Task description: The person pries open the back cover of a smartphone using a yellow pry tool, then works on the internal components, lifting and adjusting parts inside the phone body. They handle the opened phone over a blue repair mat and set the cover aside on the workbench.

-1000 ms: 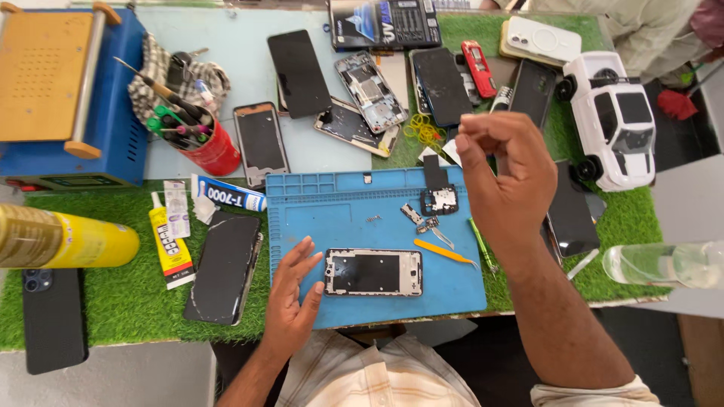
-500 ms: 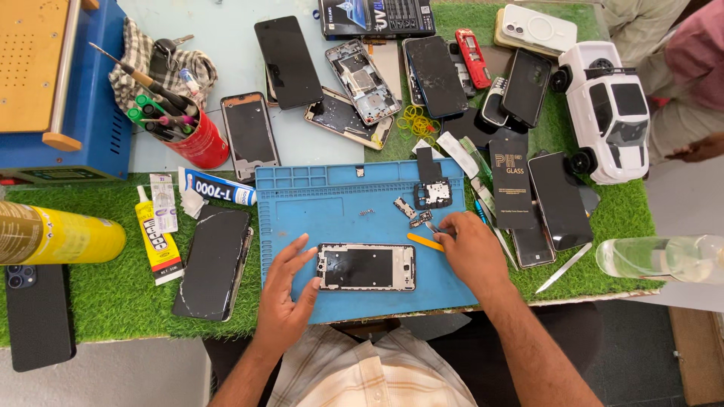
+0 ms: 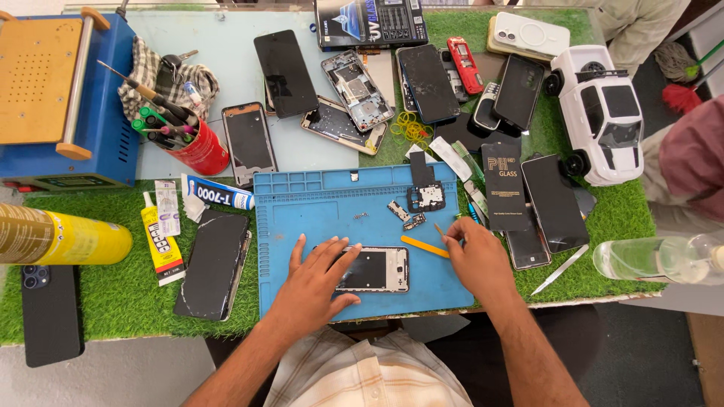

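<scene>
Two hands [image 3: 313, 283] [image 3: 477, 260] amid phone frame [image 3: 375, 269], orange pry tool [image 3: 424, 246]

From my feed: both forearms bare, no sleeves reaching wrists, no watch, rings or gloves on left hand [image 3: 311, 285] or right hand [image 3: 480, 261]. Short nails. Torso at bottom edge wears a light plaid shirt [image 3: 362, 373], cream w/ thin tan & grey checks, fabric slightly creased

Matt blue rubbery mat [image 3: 317, 218], rough green artificial turf [image 3: 113, 301]; glossy red can [image 3: 204, 154], glossy white plastic toy car [image 3: 603, 113]
</scene>
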